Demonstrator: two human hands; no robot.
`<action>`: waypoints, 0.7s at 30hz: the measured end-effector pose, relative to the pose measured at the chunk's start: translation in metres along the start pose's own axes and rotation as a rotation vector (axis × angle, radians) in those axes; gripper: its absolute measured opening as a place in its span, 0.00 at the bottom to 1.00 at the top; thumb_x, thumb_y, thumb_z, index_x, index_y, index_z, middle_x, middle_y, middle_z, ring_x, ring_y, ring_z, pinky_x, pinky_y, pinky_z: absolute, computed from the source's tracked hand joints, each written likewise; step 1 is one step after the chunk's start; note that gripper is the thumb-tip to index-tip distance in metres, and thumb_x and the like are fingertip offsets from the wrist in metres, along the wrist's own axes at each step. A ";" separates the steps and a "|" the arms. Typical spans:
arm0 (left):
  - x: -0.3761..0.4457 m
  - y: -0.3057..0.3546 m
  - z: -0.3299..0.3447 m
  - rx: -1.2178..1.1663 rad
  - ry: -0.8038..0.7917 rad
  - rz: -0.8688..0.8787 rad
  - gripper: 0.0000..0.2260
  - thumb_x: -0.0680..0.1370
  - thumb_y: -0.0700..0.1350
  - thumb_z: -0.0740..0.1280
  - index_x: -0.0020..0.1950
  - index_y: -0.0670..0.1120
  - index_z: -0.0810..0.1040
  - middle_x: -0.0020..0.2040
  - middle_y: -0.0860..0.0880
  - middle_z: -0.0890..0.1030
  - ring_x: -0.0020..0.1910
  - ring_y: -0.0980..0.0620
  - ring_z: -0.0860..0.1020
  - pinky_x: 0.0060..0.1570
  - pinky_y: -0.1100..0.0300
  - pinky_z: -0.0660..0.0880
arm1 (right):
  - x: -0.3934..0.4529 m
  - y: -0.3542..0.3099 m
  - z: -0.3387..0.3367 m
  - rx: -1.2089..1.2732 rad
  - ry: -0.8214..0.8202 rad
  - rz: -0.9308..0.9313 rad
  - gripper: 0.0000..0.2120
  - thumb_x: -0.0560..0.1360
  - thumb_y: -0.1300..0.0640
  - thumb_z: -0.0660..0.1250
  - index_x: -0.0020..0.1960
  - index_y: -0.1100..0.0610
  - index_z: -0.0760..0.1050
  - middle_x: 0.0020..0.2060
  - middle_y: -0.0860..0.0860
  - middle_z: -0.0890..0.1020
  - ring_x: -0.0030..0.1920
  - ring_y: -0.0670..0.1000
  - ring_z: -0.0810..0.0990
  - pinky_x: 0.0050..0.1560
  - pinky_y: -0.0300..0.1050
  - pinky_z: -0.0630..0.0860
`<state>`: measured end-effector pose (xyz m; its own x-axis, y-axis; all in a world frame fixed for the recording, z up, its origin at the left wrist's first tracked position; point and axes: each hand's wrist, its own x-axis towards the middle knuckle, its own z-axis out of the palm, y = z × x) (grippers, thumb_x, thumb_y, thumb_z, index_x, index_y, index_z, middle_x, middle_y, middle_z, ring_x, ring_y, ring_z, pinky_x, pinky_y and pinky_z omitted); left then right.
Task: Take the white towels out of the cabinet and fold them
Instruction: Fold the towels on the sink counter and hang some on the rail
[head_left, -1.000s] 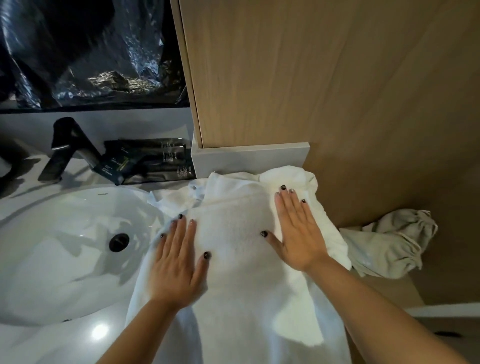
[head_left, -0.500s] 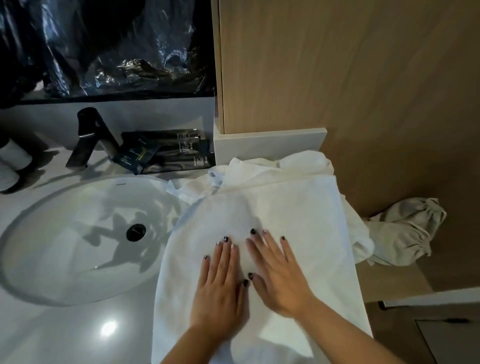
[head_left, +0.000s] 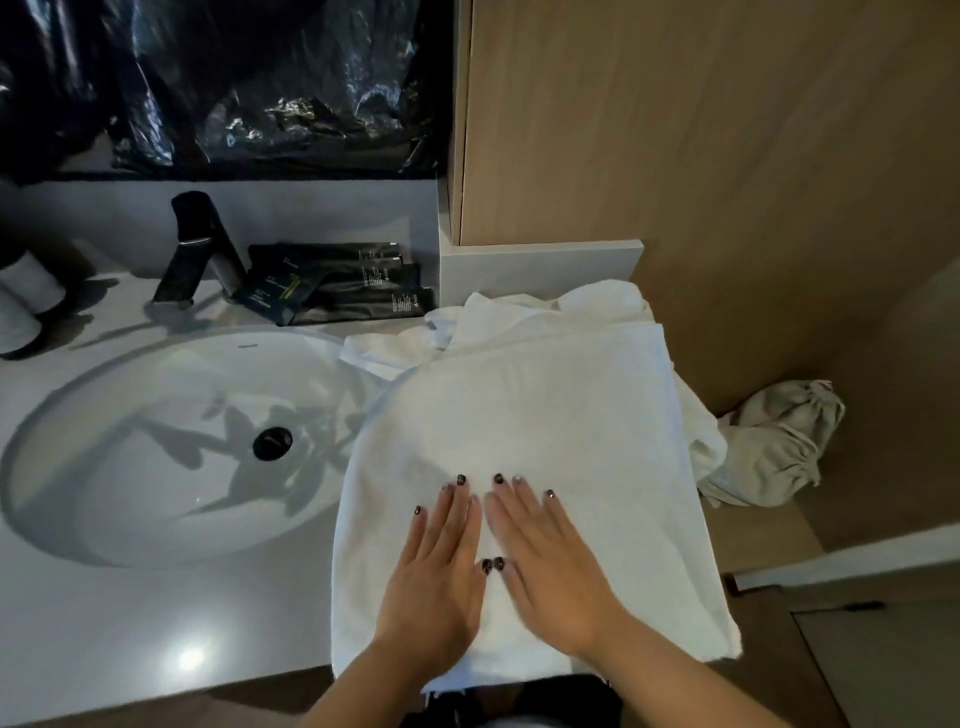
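Left hand (head_left: 436, 577) and right hand (head_left: 550, 566): flat, fingers straight, side by side, thumbs touching, pressing near end of white towel (head_left: 524, 415). Towel spread on countertop (head_left: 156, 623) right of sink (head_left: 171, 447); long axis runs near-to-far, near edge at counter front, far edge toward wood cabinet (head_left: 675, 130). More crumpled white towels (head_left: 467, 322) beyond far edge. Black faucet (head_left: 200, 249) behind sink.

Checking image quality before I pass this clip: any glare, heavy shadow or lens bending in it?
Head view: a bright glare spot on the countertop; hard shadows across the sink basin; the white towel is nearly blown out; wide-angle bending curves the wooden cabinet edge; the hands look sharp.
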<state>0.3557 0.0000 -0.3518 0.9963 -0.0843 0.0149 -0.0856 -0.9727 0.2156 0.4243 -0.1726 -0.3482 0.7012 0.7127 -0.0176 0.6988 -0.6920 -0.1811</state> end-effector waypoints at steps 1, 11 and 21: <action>-0.002 0.001 0.002 0.022 -0.019 -0.002 0.27 0.79 0.51 0.54 0.74 0.37 0.68 0.76 0.40 0.65 0.74 0.41 0.65 0.70 0.49 0.56 | -0.005 -0.005 0.005 -0.022 -0.036 -0.002 0.27 0.82 0.49 0.50 0.79 0.57 0.56 0.79 0.52 0.57 0.79 0.53 0.52 0.73 0.56 0.53; -0.030 -0.030 0.011 0.052 -0.106 -0.161 0.30 0.82 0.60 0.40 0.81 0.47 0.43 0.81 0.48 0.41 0.80 0.48 0.39 0.76 0.46 0.43 | -0.052 0.061 0.004 -0.089 -0.155 0.257 0.35 0.78 0.34 0.32 0.79 0.52 0.33 0.78 0.46 0.36 0.78 0.46 0.33 0.77 0.54 0.38; -0.018 0.020 -0.004 -0.023 -0.071 -0.060 0.30 0.80 0.56 0.37 0.79 0.44 0.38 0.79 0.46 0.35 0.79 0.45 0.36 0.77 0.46 0.37 | -0.116 0.070 -0.022 0.746 0.598 0.597 0.16 0.80 0.56 0.61 0.65 0.40 0.71 0.65 0.34 0.72 0.69 0.40 0.68 0.69 0.38 0.66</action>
<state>0.3357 -0.0168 -0.3435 0.9968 -0.0417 -0.0681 -0.0245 -0.9713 0.2367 0.3951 -0.3063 -0.3368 0.9901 -0.0175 0.1392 0.1100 -0.5191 -0.8476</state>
